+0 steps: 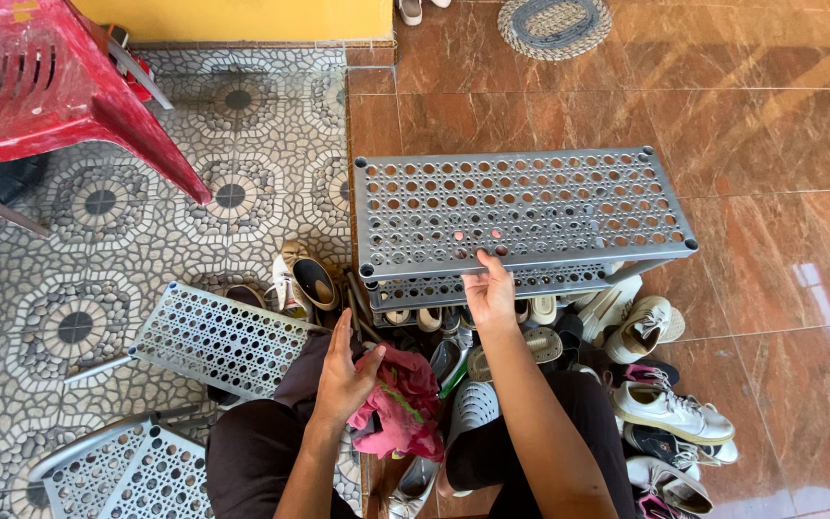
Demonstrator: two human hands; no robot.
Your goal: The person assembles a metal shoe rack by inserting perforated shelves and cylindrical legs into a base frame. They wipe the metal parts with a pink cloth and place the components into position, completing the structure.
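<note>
The right hand (490, 288) reaches forward to the near edge of the grey perforated shoe rack (523, 210), its fingers hooked over the top shelf's front rim and closed on it, apparently to steady the frame where it stands on the brown tiles; the left hand (343, 375) sits nearer, over the lap, half open with fingers spread against a crumpled pink cloth (401, 404), pressing it more than gripping it, so the cloth rests bunched between the knees, ready to hand; the rack's top shelf is bare, while the lower tier, only partly visible beneath it, seems to hold a row of pale shoes, though how many cannot be told; around its foot, near and to the right, a loose heap of footwear spreads over the floor, among it white sneakers (670, 408) and a grey clog (473, 408); to the left, on the patterned pebble tiles, a detached perforated shelf panel (218, 338) lies flat with more panels nearer still, laid apart from the standing frame; a red plastic chair (45, 82) stands at far left, and an oval woven mat (554, 24) lies at the far edge.
</note>
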